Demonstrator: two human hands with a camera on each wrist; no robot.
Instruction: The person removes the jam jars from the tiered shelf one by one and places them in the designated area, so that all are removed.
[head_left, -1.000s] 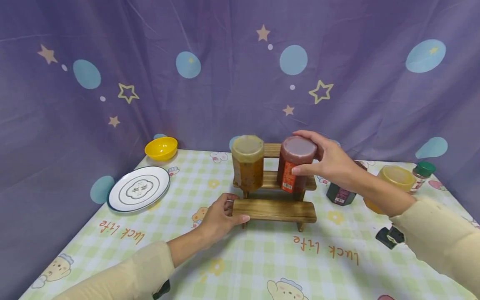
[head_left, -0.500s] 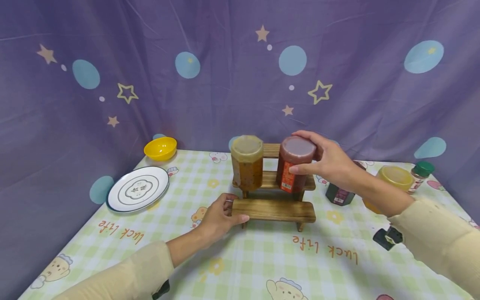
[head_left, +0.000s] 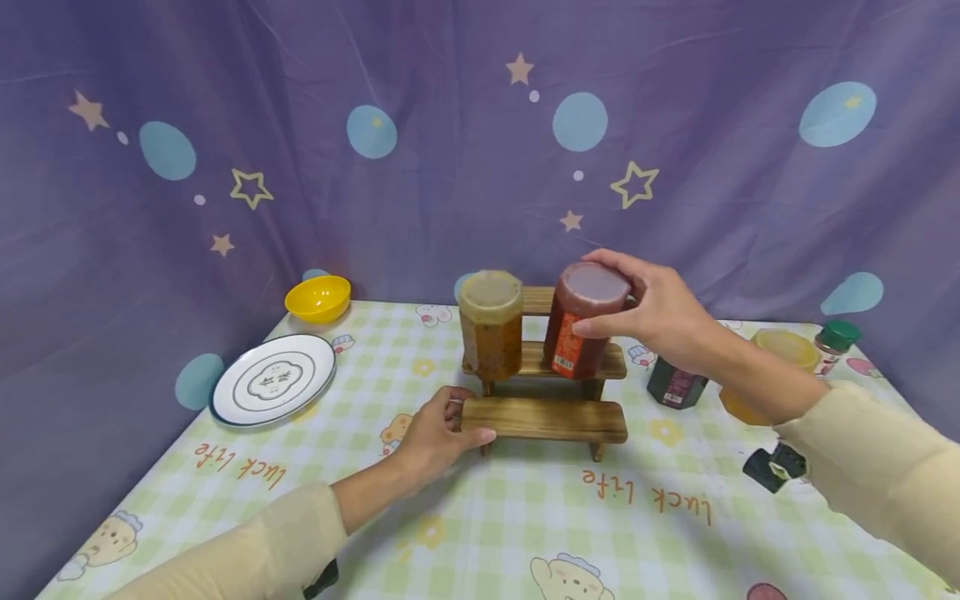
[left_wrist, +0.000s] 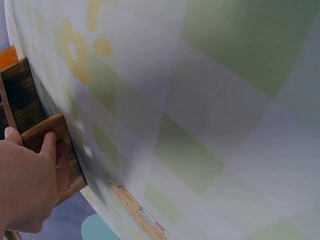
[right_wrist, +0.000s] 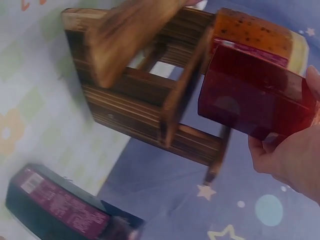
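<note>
A stepped wooden rack point(head_left: 543, 418) stands on the table. My left hand point(head_left: 437, 435) grips the left end of its lowest step, thumb in front; the left wrist view shows the fingers point(left_wrist: 49, 145) against the wood. My right hand point(head_left: 660, 312) holds a dark red jar point(head_left: 585, 321) near its lid, fingers behind and thumb over the orange label. The jar tilts slightly at the middle step; whether its base touches the wood I cannot tell. Left of it an amber jar point(head_left: 491, 333) stands upright on the same step. The right wrist view shows the red jar point(right_wrist: 255, 95) beside the amber jar point(right_wrist: 255, 35).
A white plate point(head_left: 273, 380) and a yellow bowl point(head_left: 318, 300) lie at the left. Right of the rack are a dark jar point(head_left: 675, 385), a yellow-lidded jar point(head_left: 787, 348) partly behind my right forearm, and a green-capped bottle point(head_left: 837, 335). A purple curtain hangs behind.
The red jar, in my right hand, has risen slightly, shifted a little left and tilted. My left hand keeps its grip on the rack. The whole head view has shifted slightly.
</note>
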